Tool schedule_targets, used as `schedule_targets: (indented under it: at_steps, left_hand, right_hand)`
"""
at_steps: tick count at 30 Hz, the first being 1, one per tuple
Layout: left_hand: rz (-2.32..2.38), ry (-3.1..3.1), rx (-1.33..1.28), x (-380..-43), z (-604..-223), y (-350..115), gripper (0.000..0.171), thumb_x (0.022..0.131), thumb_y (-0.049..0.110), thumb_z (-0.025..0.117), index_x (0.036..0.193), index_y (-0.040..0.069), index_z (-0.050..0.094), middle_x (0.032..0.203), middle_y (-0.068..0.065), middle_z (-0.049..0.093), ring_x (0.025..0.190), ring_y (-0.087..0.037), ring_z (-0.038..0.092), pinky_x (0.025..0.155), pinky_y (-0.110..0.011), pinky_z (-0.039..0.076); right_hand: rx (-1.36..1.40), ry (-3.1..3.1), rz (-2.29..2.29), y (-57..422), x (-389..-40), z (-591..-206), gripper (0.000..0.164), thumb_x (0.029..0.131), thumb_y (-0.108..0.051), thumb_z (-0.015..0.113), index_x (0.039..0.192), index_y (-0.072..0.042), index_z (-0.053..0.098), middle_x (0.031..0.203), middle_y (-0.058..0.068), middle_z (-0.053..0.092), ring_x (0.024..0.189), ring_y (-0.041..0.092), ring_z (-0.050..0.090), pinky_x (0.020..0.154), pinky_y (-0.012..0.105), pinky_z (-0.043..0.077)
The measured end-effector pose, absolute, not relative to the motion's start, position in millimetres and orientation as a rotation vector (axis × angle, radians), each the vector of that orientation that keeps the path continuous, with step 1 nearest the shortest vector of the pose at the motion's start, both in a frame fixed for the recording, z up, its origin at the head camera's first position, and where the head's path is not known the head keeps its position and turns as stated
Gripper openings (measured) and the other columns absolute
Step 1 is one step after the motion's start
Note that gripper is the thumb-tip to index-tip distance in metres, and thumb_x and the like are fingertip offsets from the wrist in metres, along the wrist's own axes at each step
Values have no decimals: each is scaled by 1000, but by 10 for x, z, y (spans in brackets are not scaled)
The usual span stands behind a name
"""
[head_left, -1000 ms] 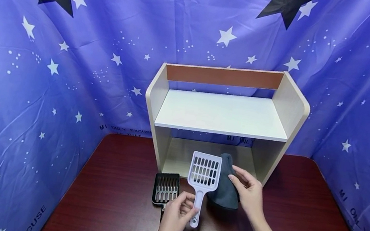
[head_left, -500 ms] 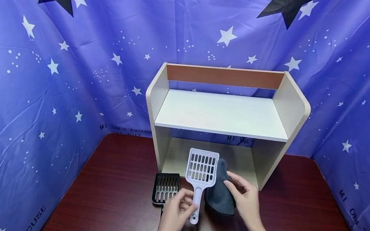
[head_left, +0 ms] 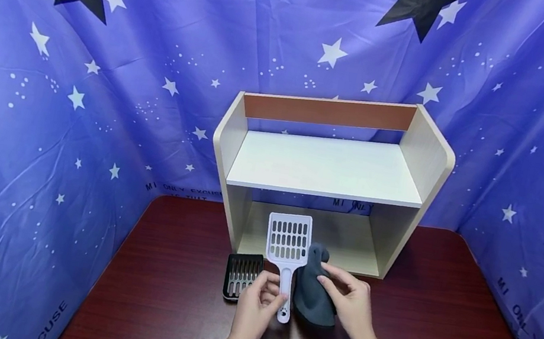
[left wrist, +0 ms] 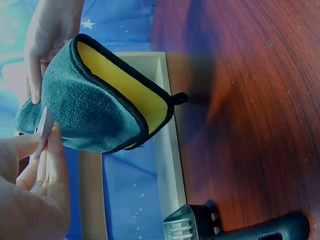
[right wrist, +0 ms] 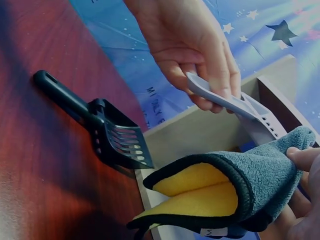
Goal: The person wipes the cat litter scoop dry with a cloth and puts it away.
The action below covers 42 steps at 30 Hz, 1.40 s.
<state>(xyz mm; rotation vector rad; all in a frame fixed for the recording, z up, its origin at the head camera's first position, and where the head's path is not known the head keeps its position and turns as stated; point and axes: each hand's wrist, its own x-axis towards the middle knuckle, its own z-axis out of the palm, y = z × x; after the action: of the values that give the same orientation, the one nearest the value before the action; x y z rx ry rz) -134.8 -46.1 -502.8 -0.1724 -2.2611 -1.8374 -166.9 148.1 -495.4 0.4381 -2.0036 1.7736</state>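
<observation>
In the head view my left hand (head_left: 252,310) pinches the handle of a pale lilac slotted litter scoop (head_left: 288,238), its head pointing up toward the shelf. Just to the right, my right hand (head_left: 349,303) pinches the upper part of a folded cloth (head_left: 313,293), close to the scoop's handle. In the left wrist view the cloth (left wrist: 90,100) shows fuzzy grey-green outside, yellow inside, with black edging and a small loop. A black litter scoop (right wrist: 117,135) lies on the table to the left; my left hand hides its handle in the head view.
Behind the hands stands a two-level shelf unit (head_left: 329,167) with a white upper board and pale wooden sides. The dark red wooden table (head_left: 164,295) extends to both sides. Blue star-patterned curtains (head_left: 161,55) enclose the back and sides.
Both hands have moved left, carrying the lilac scoop and the cloth with them. The scoop has risen slightly in the head view, while the cloth has come lower. The black scoop stays put.
</observation>
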Motion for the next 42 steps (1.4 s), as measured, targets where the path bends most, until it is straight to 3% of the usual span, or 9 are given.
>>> schedule_targets:
  at_steps: [4,10,23,32,42]
  left_hand:
    - [-1840,-2253,-156,-1360,-5019,-462,29,81,-1,77,106,8,65,83,-8,71,67,-2,64,64,-16,55]
    - [-1868,-2239,-157,-1367,-5000,-453,29,81,-1,76,107,7,65,83,-10,71,67,-3,64,63,-14,53]
    - [-1830,-2247,-177,-1400,-4926,-490,28,81,0,77,105,8,66,81,-10,71,65,0,61,61,-16,53]
    - [-1814,-2212,-134,-1465,-4785,-628,25,82,-1,76,104,7,67,82,-10,72,66,-3,65,60,-14,52]
    - [-1793,-2173,-131,-1518,-4700,-739,26,82,-1,77,106,4,67,82,-12,72,66,-3,64,57,-13,50]
  right_hand:
    - [472,-2035,1719,1439,-1639,-4977,24,81,8,75,105,4,74,95,5,77,83,2,71,66,15,59]
    - [556,-2039,1682,1367,-1636,-5015,25,77,19,72,100,11,72,91,26,73,84,-5,69,65,15,59]
    - [710,-2093,1452,1354,-1586,-4977,29,72,18,75,98,4,75,91,20,76,93,-11,64,76,6,53]
    - [724,-2155,1496,1508,-1561,-5043,29,82,4,75,107,-10,77,101,7,78,98,-5,69,81,9,54]
    - [736,-2154,1434,1605,-1553,-5104,31,81,6,76,108,-10,76,100,7,78,97,-7,68,81,8,53]
